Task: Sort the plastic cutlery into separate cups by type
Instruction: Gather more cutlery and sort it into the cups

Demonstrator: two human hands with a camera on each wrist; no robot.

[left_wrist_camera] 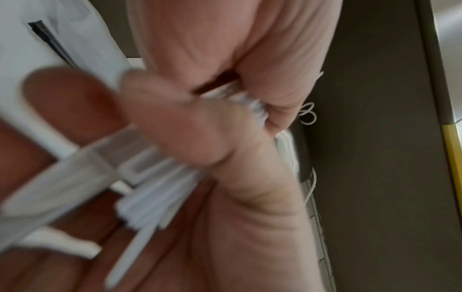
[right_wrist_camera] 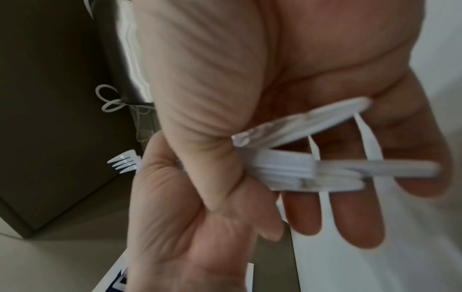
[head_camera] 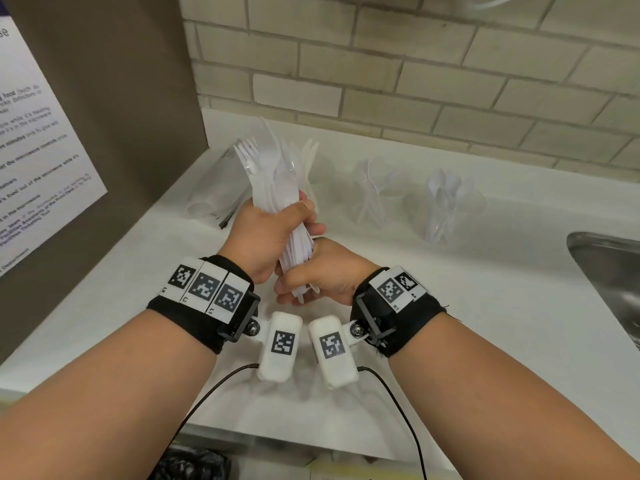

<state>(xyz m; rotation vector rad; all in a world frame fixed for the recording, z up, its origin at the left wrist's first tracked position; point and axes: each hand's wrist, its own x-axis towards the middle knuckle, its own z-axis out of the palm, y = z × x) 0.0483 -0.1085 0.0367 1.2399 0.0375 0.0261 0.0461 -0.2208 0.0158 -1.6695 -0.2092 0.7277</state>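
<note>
1. Head view takes in the biggest things first: the white desk (head_camera: 450, 289), a grey cabinet side with a printed notice at its left end, a brick wall behind and a steel sink (head_camera: 609, 271) at its right edge.
2. Taking the bundle of cutlery (head_camera: 277, 181) as the landmark: it stands upright above the desk. To its right stand two clear cups, the nearer cup (head_camera: 372, 192) and the farther cup (head_camera: 445, 206), each already holding clear spoons. Just left of the bundle lies a clear plastic bag (head_camera: 218, 188).
3. The left hand (head_camera: 273, 230) is wrapped round the middle of the bundle, fingers curled tight. The right hand (head_camera: 318, 275) sits just below, its fingers lying loosely against the handle ends; how firmly it grips, I cannot tell.
4. To do this step well, I judge: keep the left fist snug, let the right hand tease out one piece by its handle, check the head, then drop it into the matching cup. Pulling several at once risks mixing types or spilling the lot.
5. Only the head view shows the cups and the fork and knife tips. The left wrist view, blurred, shows the handles (left_wrist_camera: 150, 197) packed inside the fist. The right wrist view alone shows the loose handle ends (right_wrist_camera: 312, 171) fanned across the right fingers (right_wrist_camera: 350, 227).
</note>
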